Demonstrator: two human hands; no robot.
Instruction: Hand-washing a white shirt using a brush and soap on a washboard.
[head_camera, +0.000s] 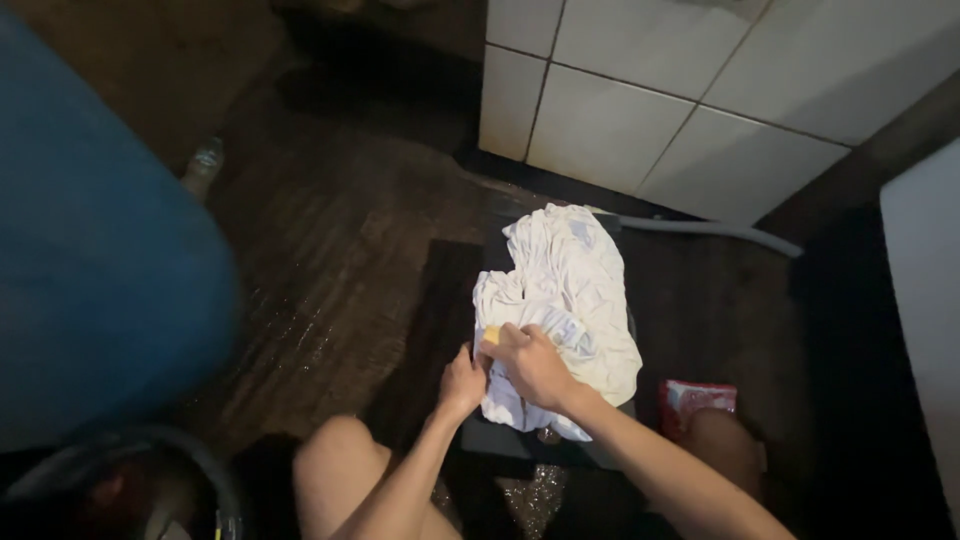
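Observation:
A crumpled white cloth (570, 285) lies on a dark flat slab (500, 438) on the wet floor. My left hand (462, 383) grips the cloth's near left edge. My right hand (530, 362) presses a small yellow bar, probably soap (492, 334), against the cloth just above the left hand. Both hands touch each other at the cloth's near corner. My bare knees show at the bottom of the view, either side of the slab.
A large blue barrel (90, 270) fills the left side. A white tiled wall (650, 100) stands behind, with a pale hose (720, 232) along its base. A small red packet (697, 398) lies right of the slab. A bucket rim (130, 470) sits at bottom left.

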